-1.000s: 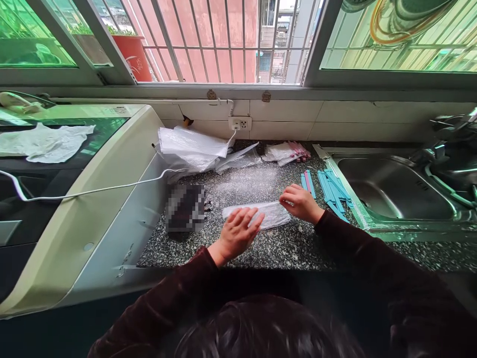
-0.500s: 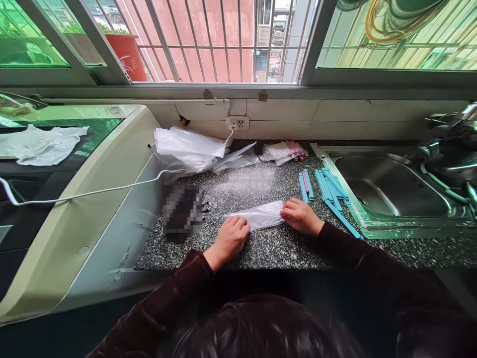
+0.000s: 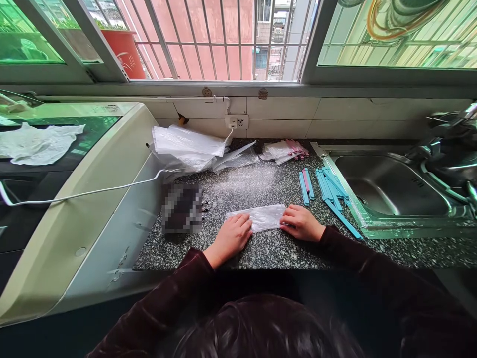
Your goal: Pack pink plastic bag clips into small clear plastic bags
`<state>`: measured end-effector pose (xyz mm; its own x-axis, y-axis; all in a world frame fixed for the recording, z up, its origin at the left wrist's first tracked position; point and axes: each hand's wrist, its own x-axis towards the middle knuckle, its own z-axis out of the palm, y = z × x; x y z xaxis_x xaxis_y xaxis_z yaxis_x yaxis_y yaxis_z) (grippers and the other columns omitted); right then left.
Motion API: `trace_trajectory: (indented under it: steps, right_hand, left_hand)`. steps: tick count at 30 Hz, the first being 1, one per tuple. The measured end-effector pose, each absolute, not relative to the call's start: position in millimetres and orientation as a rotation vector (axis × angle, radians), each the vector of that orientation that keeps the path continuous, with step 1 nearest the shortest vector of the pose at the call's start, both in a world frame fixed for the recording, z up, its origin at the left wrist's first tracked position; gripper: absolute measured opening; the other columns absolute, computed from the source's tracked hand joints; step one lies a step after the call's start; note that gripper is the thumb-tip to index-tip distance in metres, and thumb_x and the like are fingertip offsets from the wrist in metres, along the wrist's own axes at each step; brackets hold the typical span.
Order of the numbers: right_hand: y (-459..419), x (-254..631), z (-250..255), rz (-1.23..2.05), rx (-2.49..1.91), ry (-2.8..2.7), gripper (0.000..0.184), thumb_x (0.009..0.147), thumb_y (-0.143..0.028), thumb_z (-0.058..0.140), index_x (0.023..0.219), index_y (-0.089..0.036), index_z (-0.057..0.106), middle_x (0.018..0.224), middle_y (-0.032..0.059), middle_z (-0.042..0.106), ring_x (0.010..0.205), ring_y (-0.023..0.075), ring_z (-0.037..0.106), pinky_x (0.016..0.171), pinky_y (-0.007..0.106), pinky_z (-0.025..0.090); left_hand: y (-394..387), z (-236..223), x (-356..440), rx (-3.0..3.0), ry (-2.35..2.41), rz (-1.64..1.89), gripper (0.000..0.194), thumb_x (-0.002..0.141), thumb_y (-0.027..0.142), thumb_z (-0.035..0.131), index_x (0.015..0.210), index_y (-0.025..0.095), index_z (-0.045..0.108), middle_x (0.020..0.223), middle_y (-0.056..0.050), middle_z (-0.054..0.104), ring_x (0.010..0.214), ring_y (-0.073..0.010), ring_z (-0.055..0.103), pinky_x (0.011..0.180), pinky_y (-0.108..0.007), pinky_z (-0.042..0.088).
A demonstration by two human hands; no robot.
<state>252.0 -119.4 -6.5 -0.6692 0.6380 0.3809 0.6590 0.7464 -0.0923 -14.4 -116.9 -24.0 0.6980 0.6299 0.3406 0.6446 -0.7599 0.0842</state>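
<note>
A folded clear plastic bag [image 3: 266, 218] lies as a narrow flat strip on the speckled counter. My left hand [image 3: 233, 234] is at its left end, fingers together over the plastic and thumb hidden below. At the opposite end, the fingers of my right hand [image 3: 300, 222] are bent on the edge, gripping it. Right of my right hand lie blue bag-sealing clips [image 3: 331, 188], several in a loose pile. Just left of that pile is a pink clip [image 3: 307, 183] between blue ones.
Loose plastic bags [image 3: 190, 146] are heaped at the back left, beside smaller bags with pink clips [image 3: 294, 148]. A blurred dark object [image 3: 182, 209] sits left of my hands. A white cable [image 3: 112, 189] crosses to the wall socket [image 3: 237, 122]. The steel sink [image 3: 395, 186] is at the right.
The strip lies flatter and slightly lower at its right end. My left fingers have stretched out more over the plastic, and my right hand has shifted slightly down.
</note>
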Motion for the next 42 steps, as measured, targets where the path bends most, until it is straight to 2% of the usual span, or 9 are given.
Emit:
trace_trajectory:
  steps: [7, 14, 18, 24, 27, 29, 32, 38, 42]
  right_hand:
    - [-96, 257, 9, 0.042, -1.303, -2.319, 0.018, 0.083, -0.025, 0.051, 0.073, -0.017, 0.063, 0.072, 0.0064, 0.063, 0.072, 0.0173, 0.052, 0.066, 0.029, 0.04]
    - [-69, 250, 13, 0.41, -1.748, -2.339, 0.008, 0.072, -0.025, 0.063, 0.074, -0.017, 0.065, 0.076, 0.0046, 0.065, 0.076, 0.0173, 0.056, 0.067, 0.026, 0.039]
    - [-69, 245, 11, 0.443, -1.766, -2.383, 0.005, 0.072, -0.02, 0.062, 0.067, -0.017, 0.063, 0.067, 0.0024, 0.063, 0.068, 0.0151, 0.054, 0.061, 0.024, 0.036]
    - [-68, 245, 22, 0.339, -1.537, -2.431, 0.005, 0.074, -0.016, 0.059, 0.069, -0.017, 0.061, 0.072, 0.0043, 0.062, 0.074, 0.0167, 0.051, 0.067, 0.026, 0.037]
    - [-68, 245, 32, 0.242, -1.324, -2.458, 0.007, 0.075, -0.017, 0.058, 0.068, -0.017, 0.059, 0.071, 0.0047, 0.061, 0.072, 0.0171, 0.049, 0.067, 0.028, 0.037]
    - [-67, 243, 39, 0.21, -1.24, -2.452, 0.009, 0.077, -0.019, 0.057, 0.068, -0.017, 0.059, 0.07, 0.005, 0.06, 0.071, 0.0172, 0.048, 0.067, 0.029, 0.037]
    - [-66, 242, 44, 0.239, -1.205, -2.375, 0.009, 0.078, -0.022, 0.056, 0.07, -0.018, 0.059, 0.071, 0.0049, 0.059, 0.073, 0.0171, 0.048, 0.068, 0.029, 0.038]
    - [-54, 242, 37, 0.691, -1.386, -2.06, 0.032, 0.071, -0.037, 0.062, 0.094, -0.015, 0.062, 0.081, 0.0047, 0.058, 0.067, 0.0133, 0.048, 0.06, 0.026, 0.04]
    - [-46, 234, 35, 1.064, -1.389, -2.032, 0.039, 0.064, -0.043, 0.066, 0.089, -0.014, 0.064, 0.072, 0.0017, 0.057, 0.063, 0.0119, 0.047, 0.057, 0.025, 0.038]
  left_hand:
    - [-112, -11, -8, -2.893, -1.093, -0.581, 0.025, 0.087, 0.028, 0.043, 0.1, 0.015, 0.06, 0.115, -0.013, 0.06, 0.105, -0.0243, 0.054, 0.089, -0.04, 0.045]
    - [-106, -13, -2, -2.997, -1.05, -0.47, 0.024, 0.085, 0.026, 0.046, 0.103, 0.014, 0.059, 0.114, -0.013, 0.059, 0.104, -0.0242, 0.054, 0.092, -0.04, 0.044]
    - [-106, -10, -5, -3.066, -1.116, -0.445, 0.026, 0.085, 0.028, 0.047, 0.105, 0.016, 0.058, 0.115, -0.012, 0.058, 0.106, -0.0248, 0.053, 0.092, -0.04, 0.044]
    - [-84, 12, 2, -3.16, -1.42, -0.709, 0.031, 0.082, 0.031, 0.05, 0.107, 0.015, 0.059, 0.111, -0.012, 0.06, 0.105, -0.0241, 0.052, 0.094, -0.038, 0.041]
    - [-65, 24, 12, -3.234, -1.686, -0.778, 0.031, 0.077, 0.034, 0.054, 0.1, 0.014, 0.062, 0.101, -0.01, 0.064, 0.097, -0.0239, 0.056, 0.085, -0.034, 0.043]
    - [-55, 27, 18, -3.373, -1.852, -0.665, 0.027, 0.073, 0.037, 0.056, 0.086, 0.014, 0.064, 0.082, -0.006, 0.065, 0.078, -0.0205, 0.058, 0.069, -0.029, 0.043]
    - [-49, 24, 22, -3.502, -2.055, -0.572, 0.022, 0.071, 0.035, 0.053, 0.063, 0.015, 0.057, 0.055, 0.002, 0.052, 0.054, -0.0128, 0.047, 0.052, -0.024, 0.033]
    - [-55, 14, 14, -3.458, -2.205, -0.866, 0.02, 0.069, 0.033, 0.05, 0.06, 0.015, 0.052, 0.053, 0.005, 0.043, 0.052, -0.0097, 0.038, 0.051, -0.023, 0.027]
    - [-59, 19, 14, -3.467, -2.17, -0.81, 0.018, 0.067, 0.031, 0.051, 0.06, 0.015, 0.051, 0.055, 0.004, 0.044, 0.053, -0.0103, 0.04, 0.052, -0.023, 0.028]
